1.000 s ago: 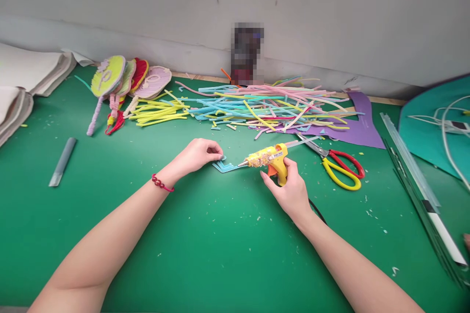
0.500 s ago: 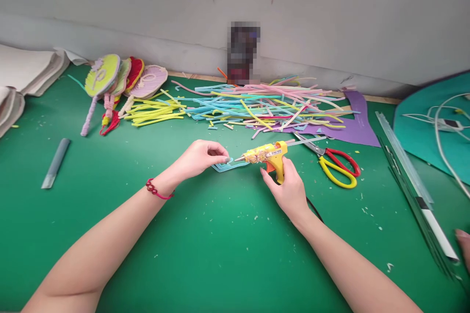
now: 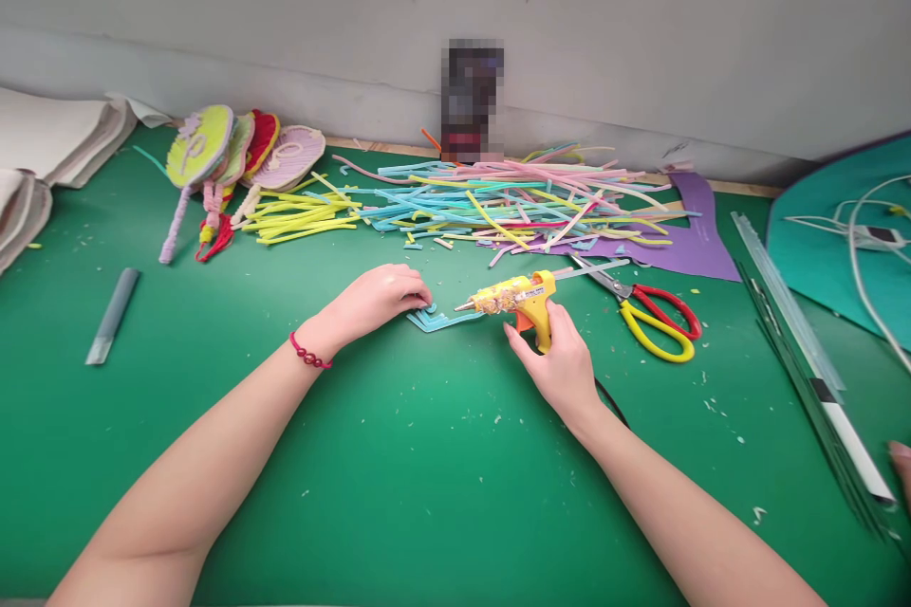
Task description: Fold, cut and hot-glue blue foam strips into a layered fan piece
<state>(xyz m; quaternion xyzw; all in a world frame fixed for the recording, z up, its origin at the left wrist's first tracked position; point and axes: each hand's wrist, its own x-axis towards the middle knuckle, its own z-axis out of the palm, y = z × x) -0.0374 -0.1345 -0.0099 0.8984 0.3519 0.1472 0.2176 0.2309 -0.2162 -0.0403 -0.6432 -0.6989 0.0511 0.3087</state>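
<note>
My right hand (image 3: 559, 356) is wrapped around the handle of a yellow hot glue gun (image 3: 512, 296), its metal nozzle aimed left. A clear glue stick (image 3: 594, 269) juts from the gun's back end. Left of the nozzle, a bent shape of light blue fuzzy strips (image 3: 436, 322) lies on the green table. My left hand (image 3: 391, 292) is closed at the shape's upper left end, fingertips pinched on a blue strip that they partly cover.
Behind lie many coloured fuzzy strips (image 3: 512, 199) on purple sheet (image 3: 712, 256). Scissors (image 3: 659, 318) rest right of the gun, thin rods (image 3: 811, 360) farther right. Fuzzy round fans (image 3: 201, 147) stand back left, a grey tube (image 3: 114, 315) nearer. Part of another person's hand (image 3: 902, 467) shows at the right edge.
My left hand has shifted slightly left and up, away from the nozzle, uncovering more of the blue shape. The glue gun and my right hand have stayed nearly still.
</note>
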